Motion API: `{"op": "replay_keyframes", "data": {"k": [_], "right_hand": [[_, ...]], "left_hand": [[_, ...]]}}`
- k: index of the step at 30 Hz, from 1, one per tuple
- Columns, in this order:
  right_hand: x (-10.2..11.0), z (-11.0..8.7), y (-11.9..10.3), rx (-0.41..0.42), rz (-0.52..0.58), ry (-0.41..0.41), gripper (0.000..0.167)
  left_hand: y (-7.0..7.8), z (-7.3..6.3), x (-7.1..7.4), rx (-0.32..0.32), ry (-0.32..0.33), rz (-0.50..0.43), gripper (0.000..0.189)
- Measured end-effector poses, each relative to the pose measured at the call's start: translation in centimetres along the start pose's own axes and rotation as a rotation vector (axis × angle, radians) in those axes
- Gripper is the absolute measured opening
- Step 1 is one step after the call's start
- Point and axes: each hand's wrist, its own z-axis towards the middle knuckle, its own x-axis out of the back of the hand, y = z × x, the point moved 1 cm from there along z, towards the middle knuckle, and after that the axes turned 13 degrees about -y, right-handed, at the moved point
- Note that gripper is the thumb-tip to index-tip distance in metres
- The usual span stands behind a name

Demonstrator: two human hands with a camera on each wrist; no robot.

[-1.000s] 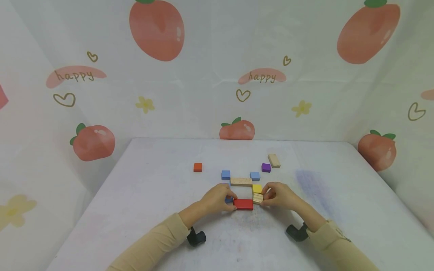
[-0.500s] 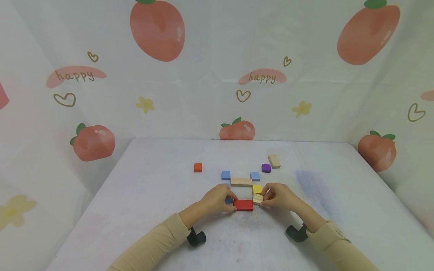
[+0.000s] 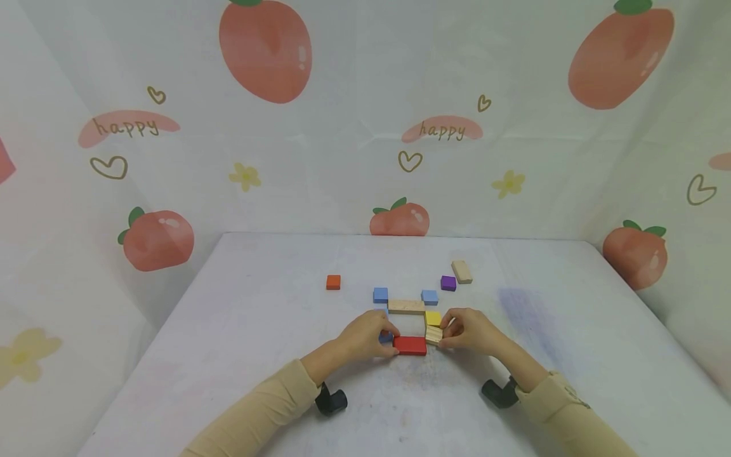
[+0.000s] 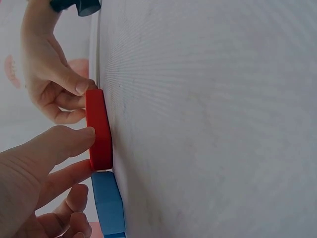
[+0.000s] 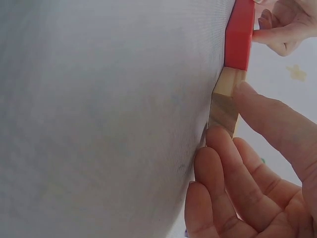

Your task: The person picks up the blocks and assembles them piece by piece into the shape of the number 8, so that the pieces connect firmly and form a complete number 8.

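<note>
My left hand [image 3: 361, 335] is at the left end of a red rectangular block [image 3: 410, 345]. In the left wrist view its thumb lies on the red block [image 4: 100, 130] and its index finger reaches the end beside a blue block [image 4: 108, 204]. With thumb and fingers my right hand [image 3: 473, 330] pinches a striped natural-wood block [image 3: 434, 335]. The right wrist view has that wooden block [image 5: 226, 104] against the end of the red one. Behind it lies a yellow block [image 3: 433, 318]. A long wooden block [image 3: 406, 307] forms the far side of the ring.
Two blue blocks, one left [image 3: 380, 295] and one right [image 3: 429, 297], lie just past the long wooden block. Farther back are a purple block [image 3: 448, 283], a loose wooden block [image 3: 462, 271] and an orange block [image 3: 334, 282]. The white tabletop [image 3: 263, 298] meets a printed cloth backdrop.
</note>
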Motion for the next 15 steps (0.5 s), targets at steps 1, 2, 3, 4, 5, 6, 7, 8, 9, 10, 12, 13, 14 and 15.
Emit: {"op": "replay_keyframes", "data": {"k": [1,2,3,4,5,6,7,8,9,10,12,13,14,15], "right_hand": [[0.0,0.0,0.0,0.001,-0.002,0.000,0.029],[0.0,0.0,0.0,0.002,-0.004,0.001,0.029],[0.0,0.0,0.0,0.002,-0.006,0.001,0.029],[0.0,0.0,0.0,0.003,-0.008,0.001,0.029],[0.0,0.0,0.0,0.005,-0.009,0.001,0.029],[0.0,0.0,0.0,0.007,-0.009,0.001,0.029],[0.0,0.0,0.0,0.010,-0.008,0.001,0.029],[0.0,0.0,0.0,0.013,-0.007,0.000,0.029],[0.0,-0.1,0.0,0.015,-0.005,-0.001,0.029],[0.0,-0.1,0.0,0.017,-0.003,-0.002,0.029],[0.0,-0.1,0.0,0.019,0.004,-0.005,0.029],[0.0,-0.1,0.0,0.018,0.005,-0.006,0.030],[0.0,-0.1,0.0,0.016,0.007,-0.006,0.030],[0.0,-0.1,0.0,0.013,0.008,-0.006,0.030]], "left_hand": [[0.0,0.0,0.0,0.001,0.000,0.000,0.027],[0.0,0.0,0.0,0.002,0.001,0.000,0.027],[0.1,0.0,0.0,0.003,0.000,-0.001,0.027],[0.1,0.0,0.0,0.005,-0.003,-0.004,0.027],[0.0,0.0,0.0,0.010,-0.008,-0.011,0.028],[0.0,0.0,0.1,0.015,-0.013,-0.019,0.030],[0.0,0.0,0.1,0.024,-0.018,-0.032,0.031],[-0.1,-0.1,0.2,0.030,-0.022,-0.047,0.032],[-0.2,-0.1,0.3,0.036,-0.023,-0.063,0.033],[-0.3,-0.2,0.4,0.040,-0.021,-0.077,0.034],[-0.6,-0.4,0.7,0.046,-0.003,-0.100,0.033],[-0.8,-0.6,0.8,0.051,0.007,-0.110,0.032],[-1.1,-0.7,1.0,0.054,0.018,-0.118,0.031],[-1.3,-0.9,1.1,0.058,0.029,-0.122,0.029]]}}
